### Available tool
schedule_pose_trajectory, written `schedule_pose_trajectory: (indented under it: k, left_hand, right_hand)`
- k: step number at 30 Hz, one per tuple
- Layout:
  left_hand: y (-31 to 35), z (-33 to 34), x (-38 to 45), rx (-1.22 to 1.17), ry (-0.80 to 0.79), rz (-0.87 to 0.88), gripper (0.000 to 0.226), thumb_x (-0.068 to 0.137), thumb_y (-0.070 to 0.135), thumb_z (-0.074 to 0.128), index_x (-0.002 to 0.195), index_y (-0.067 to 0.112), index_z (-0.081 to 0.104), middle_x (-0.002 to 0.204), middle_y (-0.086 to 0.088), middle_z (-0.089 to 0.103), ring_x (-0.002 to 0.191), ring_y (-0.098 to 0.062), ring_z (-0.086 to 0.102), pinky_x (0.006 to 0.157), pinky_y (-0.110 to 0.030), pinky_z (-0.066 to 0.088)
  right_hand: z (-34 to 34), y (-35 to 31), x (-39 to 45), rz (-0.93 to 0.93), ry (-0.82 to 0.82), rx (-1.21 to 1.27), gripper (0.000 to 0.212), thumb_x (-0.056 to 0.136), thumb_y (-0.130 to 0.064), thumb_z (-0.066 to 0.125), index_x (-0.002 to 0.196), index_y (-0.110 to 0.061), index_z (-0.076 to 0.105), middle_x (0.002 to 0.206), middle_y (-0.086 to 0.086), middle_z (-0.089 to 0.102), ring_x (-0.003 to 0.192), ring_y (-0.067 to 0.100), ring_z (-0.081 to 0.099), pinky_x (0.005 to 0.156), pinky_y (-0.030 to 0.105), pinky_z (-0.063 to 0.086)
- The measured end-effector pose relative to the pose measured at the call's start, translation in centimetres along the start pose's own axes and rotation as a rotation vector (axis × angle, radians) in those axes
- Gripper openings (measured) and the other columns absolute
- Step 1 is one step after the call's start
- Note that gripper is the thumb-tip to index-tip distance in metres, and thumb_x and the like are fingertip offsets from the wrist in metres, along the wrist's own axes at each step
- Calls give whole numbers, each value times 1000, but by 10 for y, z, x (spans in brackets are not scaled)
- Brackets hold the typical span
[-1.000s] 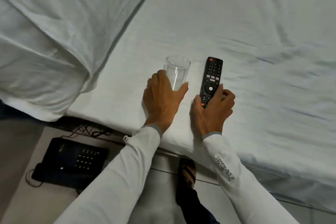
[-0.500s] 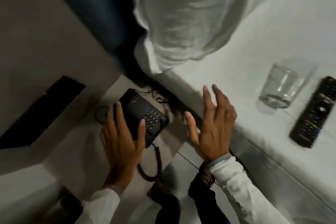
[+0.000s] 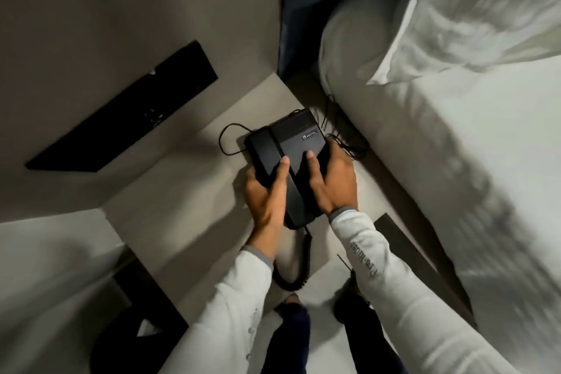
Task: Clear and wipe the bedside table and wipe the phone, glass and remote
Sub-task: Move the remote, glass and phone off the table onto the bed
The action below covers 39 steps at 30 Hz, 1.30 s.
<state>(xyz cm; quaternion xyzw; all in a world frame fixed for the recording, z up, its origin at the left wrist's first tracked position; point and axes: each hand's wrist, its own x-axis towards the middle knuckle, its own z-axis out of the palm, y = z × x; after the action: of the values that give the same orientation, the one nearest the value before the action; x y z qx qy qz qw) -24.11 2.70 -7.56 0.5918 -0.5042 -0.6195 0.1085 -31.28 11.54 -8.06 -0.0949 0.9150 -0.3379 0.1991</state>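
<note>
A black corded phone [image 3: 291,143] sits over the pale bedside table [image 3: 188,191], between the wall and the bed. My left hand [image 3: 265,197] grips its left side, thumb lying on the handset. My right hand [image 3: 332,182] clasps its right side, thumb on top of the body. A coiled cord [image 3: 296,270] hangs from the phone's near end, and a thin cable [image 3: 227,138] loops off its far side. I cannot tell whether the phone rests on the table or is raised off it. The glass and the remote are out of view.
The white bed [image 3: 470,176] runs along the right, with a pillow [image 3: 455,9] at its head. A black wall panel [image 3: 127,118] is on the left. Thin wires [image 3: 349,143] lie between table and bed. My legs and feet stand on the floor below.
My hands let go of the glass and remote on the bed, swung left to the bedside table, and now both grip the phone. The view turned away from the bed.
</note>
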Motion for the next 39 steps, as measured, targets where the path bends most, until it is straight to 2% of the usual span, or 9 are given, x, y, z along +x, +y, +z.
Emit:
schedule_pose_trajectory:
  k: [6, 12, 16, 21, 25, 29, 31, 36, 39]
  left_hand:
    - [31, -25, -62, -3, -257, 128, 53, 82, 39, 78, 129, 20, 61, 122, -4, 73, 112, -23, 71, 96, -48, 58]
    - [112, 24, -165, 125, -417, 386, 71, 70, 52, 77, 132, 22, 60, 123, 1, 70, 108, -10, 70, 78, -17, 58]
    - [153, 87, -194, 288, -539, 593, 65, 72, 57, 78, 131, 35, 62, 127, -4, 65, 108, -11, 69, 89, -33, 60]
    - [177, 186, -199, 425, -605, 798, 47, 79, 56, 77, 121, 37, 71, 109, 3, 74, 98, -4, 71, 86, -26, 59]
    - [179, 244, -183, 412, -685, 840, 29, 90, 36, 74, 117, 26, 73, 100, 19, 74, 95, 9, 70, 85, -13, 54]
    - [173, 278, -159, 553, -726, 879, 32, 95, 37, 65, 120, 17, 73, 105, 12, 75, 92, 13, 66, 88, -10, 51]
    - [171, 284, -152, 584, -733, 872, 34, 97, 38, 62, 120, 16, 73, 101, 10, 76, 89, 10, 67, 86, -14, 53]
    - [172, 272, -150, 619, -811, 851, 42, 102, 30, 55, 140, 11, 59, 134, 2, 67, 126, -2, 60, 110, -24, 47]
    - [165, 248, -166, 633, -653, 990, 40, 105, 24, 50, 142, 8, 56, 143, -1, 59, 134, -4, 51, 115, -20, 39]
  right_hand:
    - [-68, -19, -64, -6, 265, 239, 42, 99, -31, 54, 137, -14, 57, 131, -4, 63, 120, 11, 57, 104, 31, 44]
    - [-171, -31, -105, 43, 684, 523, 45, 98, -29, 57, 140, -11, 56, 132, -2, 64, 124, 17, 60, 101, 45, 51]
    - [-224, -23, -92, 148, 814, 598, 54, 100, -40, 50, 148, -16, 47, 134, 2, 65, 124, 21, 61, 101, 47, 51]
    - [-280, 9, -52, 204, 819, 628, 51, 102, -30, 44, 150, -11, 44, 137, -1, 64, 127, 13, 58, 107, 41, 48]
    - [-301, 25, -13, 256, 709, 607, 59, 98, -33, 39, 148, -3, 40, 113, 0, 68, 109, 17, 63, 100, 39, 48]
    - [-300, 34, 18, 369, 576, 643, 74, 95, -43, 34, 156, -3, 21, 148, 13, 49, 135, 29, 47, 118, 43, 34]
    - [-300, 37, 21, 384, 515, 652, 69, 103, -31, 38, 159, -2, 10, 161, 12, 32, 146, 28, 32, 122, 30, 21]
    - [-300, 30, 9, 327, 426, 585, 71, 107, -26, 40, 159, -3, -2, 169, 15, -3, 156, 20, -6, 122, 21, -4]
    - [-301, 25, -7, 129, 533, 377, 73, 103, -29, 44, 159, -4, 5, 168, 20, -1, 157, 24, -5, 127, 33, 2]
